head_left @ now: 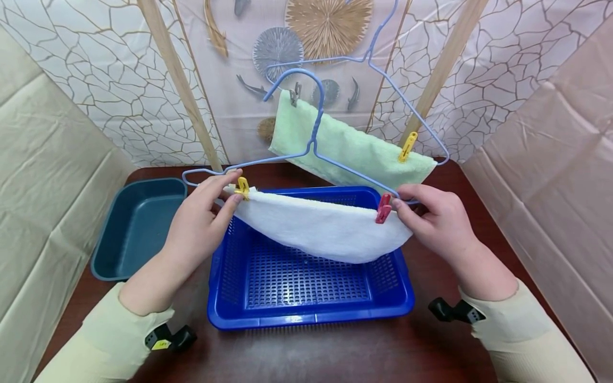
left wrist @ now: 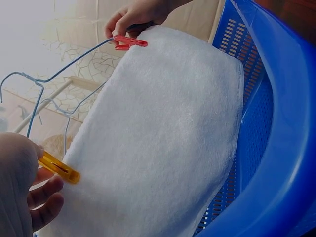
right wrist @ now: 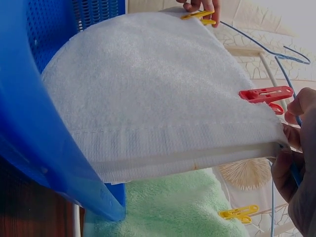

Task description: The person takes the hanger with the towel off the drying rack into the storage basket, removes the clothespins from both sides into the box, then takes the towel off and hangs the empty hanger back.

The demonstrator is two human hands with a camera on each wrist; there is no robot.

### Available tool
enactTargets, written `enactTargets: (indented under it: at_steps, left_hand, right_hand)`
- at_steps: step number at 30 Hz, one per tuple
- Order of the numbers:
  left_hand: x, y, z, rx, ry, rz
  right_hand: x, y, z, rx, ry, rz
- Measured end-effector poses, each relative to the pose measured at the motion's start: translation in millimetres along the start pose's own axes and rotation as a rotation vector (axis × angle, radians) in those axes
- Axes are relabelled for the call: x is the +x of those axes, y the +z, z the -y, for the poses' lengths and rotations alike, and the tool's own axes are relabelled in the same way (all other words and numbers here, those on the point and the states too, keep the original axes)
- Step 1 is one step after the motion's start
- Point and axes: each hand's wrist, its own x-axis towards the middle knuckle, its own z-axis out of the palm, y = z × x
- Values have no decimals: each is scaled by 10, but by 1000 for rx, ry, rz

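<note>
Cream sleeves (head_left: 98,340) foremost, left hand (head_left: 202,218) and right hand (head_left: 439,219) pinch a blue wire hanger (head_left: 316,126), white terry towel (head_left: 321,229) between curled fingers.

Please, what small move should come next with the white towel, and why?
Probably lift the front hanger higher: the left hand and right hand hold its sides, and the yellow peg and red peg grip the white towel above the basket.

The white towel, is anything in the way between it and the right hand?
Nothing visible stands between them: the right hand is at a corner of the white towel, holding one end of the blue hanger. The red clothespin sits close beside that hand, but leaves the corner unblocked.
</note>
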Motion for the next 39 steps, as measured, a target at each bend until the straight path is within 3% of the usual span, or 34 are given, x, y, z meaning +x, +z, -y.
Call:
enactTargets:
  at_steps: [12,24,39]
  left_hand:
    - [-24,-24,-18,5,-13,26]
    - [-51,-37,-41,-18,-57,58]
    - [-102,-24,-7,-29,14,-95]
  right_hand:
    - [16,-18,-31,-2,5,42]
    - [18,-2,-31,17,-20,14]
    - [36,25,-5,44,-22,8]
